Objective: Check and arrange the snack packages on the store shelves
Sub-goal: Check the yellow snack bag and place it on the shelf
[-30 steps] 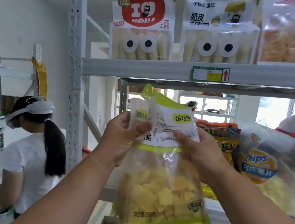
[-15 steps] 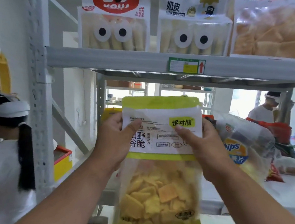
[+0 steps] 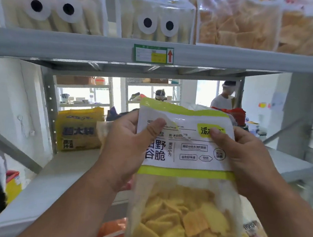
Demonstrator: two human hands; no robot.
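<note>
Both hands, left and right, still grip the chip bag, now crumpled at its top.

I see a grey metal shelf beam crossing overhead; beyond it, a white wall at left and bright windows behind far racks.

The middle shelf lies bare between the yellow pack at its back-left and the held snack bag.

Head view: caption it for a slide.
Both hands, left hand and right hand, grip a yellow-green chip bag below the shelf.
</note>
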